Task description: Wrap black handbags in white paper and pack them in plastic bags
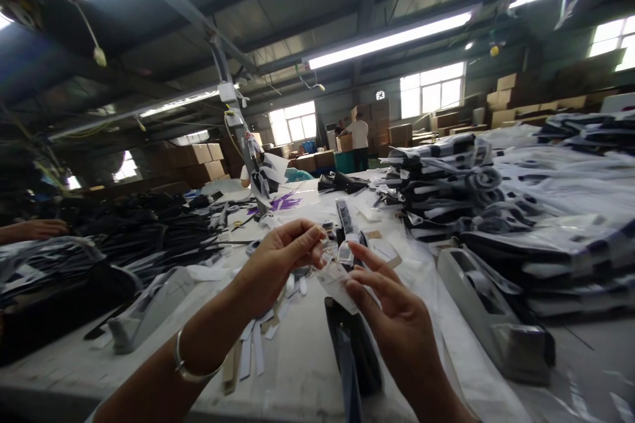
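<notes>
My left hand [282,258] and my right hand [391,307] are raised together over the white table [297,370]. Between their fingertips I pinch a small clear plastic packet with a white tag [335,271]. The left thumb and forefinger close on its top edge; the right fingers hold its lower side. A silver bangle [191,367] circles my left wrist. Below the hands a dark folded item [354,344] lies on the table among white paper strips [255,347].
Grey tape dispensers stand at the left [149,307] and the right [491,317]. Stacks of bagged dark garments [496,211] fill the right side, dark goods [133,238] the left. Another person's hand [34,230] rests far left. A person [358,139] stands by cardboard boxes behind.
</notes>
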{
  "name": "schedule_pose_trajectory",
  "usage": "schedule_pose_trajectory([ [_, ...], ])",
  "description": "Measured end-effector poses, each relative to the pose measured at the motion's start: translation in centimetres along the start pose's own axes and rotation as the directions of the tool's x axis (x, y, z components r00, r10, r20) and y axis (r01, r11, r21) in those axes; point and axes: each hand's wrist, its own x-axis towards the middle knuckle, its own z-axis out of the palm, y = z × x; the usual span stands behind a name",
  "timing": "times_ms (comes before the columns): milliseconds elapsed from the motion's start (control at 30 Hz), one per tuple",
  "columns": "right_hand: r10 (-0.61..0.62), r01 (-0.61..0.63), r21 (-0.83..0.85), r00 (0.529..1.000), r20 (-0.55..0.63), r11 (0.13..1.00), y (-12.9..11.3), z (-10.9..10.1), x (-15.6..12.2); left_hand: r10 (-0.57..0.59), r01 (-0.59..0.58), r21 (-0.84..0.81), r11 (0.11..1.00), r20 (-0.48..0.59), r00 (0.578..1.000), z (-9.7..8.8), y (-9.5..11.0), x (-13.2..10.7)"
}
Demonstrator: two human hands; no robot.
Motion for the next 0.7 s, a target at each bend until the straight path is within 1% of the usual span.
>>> schedule_pose_trajectory([
  [67, 0.04, -0.038, 0.066, 0.999, -0.023, 0.997, 0.1, -0.6, -0.3, -0.012, 0.01, -0.048, 0.999, -0.029, 0.999, 0.1, 0.1, -0.1],
  [133, 0.054, -0.05, 0.09, 0.998, -0.036, 0.995, -0.1, -1.1, -0.6, -0.029, 0.026, -0.086, 0.996, -0.037, 0.999, 0.2, 0.1, -0.2],
  [167, 0.066, -0.063, 0.096, 0.998, -0.024, 0.993, -0.2, -1.3, -0.7, -0.035, 0.031, -0.097, 0.995, -0.037, 0.999, 0.1, 0.0, -0.2],
  [300, 0.156, -0.17, 0.145, 0.983, 0.098, 0.975, -0.7, -2.0, -1.5, -0.013, 0.009, -0.106, 0.994, -0.033, 0.999, -0.1, -0.2, -0.1],
  [333, 0.161, -0.178, 0.143, 0.979, 0.124, 0.973, -0.7, -2.1, -1.7, 0.0, -0.003, -0.108, 0.994, -0.027, 1.0, -0.2, -0.2, -0.2],
  [367, 0.149, -0.166, 0.123, 0.979, 0.137, 0.978, -0.7, -2.0, -2.0, 0.012, -0.014, -0.108, 0.994, -0.018, 1.0, -0.2, -0.2, -0.2],
  [433, 0.083, -0.087, 0.027, 0.988, 0.129, 0.996, -0.3, -1.9, -2.5, 0.02, -0.019, -0.11, 0.994, 0.008, 1.0, -0.1, 0.0, -0.3],
  [500, -0.01, 0.019, -0.098, 0.995, 0.097, 0.995, 0.2, -1.6, -3.0, -0.003, 0.006, -0.119, 0.993, 0.031, 1.0, 0.2, 0.2, -0.5],
  [567, -0.093, 0.105, -0.186, 0.993, 0.074, 0.977, 0.6, -1.4, -3.3, -0.033, 0.037, -0.134, 0.99, 0.034, 0.999, 0.5, 0.3, -0.7],
  [633, -0.142, 0.155, -0.223, 0.987, 0.075, 0.962, 0.9, -1.4, -3.4, -0.048, 0.052, -0.145, 0.988, 0.029, 0.998, 0.7, 0.4, -0.9],
  [700, -0.151, 0.169, -0.23, 0.984, 0.092, 0.958, 1.0, -1.4, -3.4, -0.057, 0.062, -0.149, 0.987, 0.036, 0.998, 0.9, 0.3, -0.9],
])
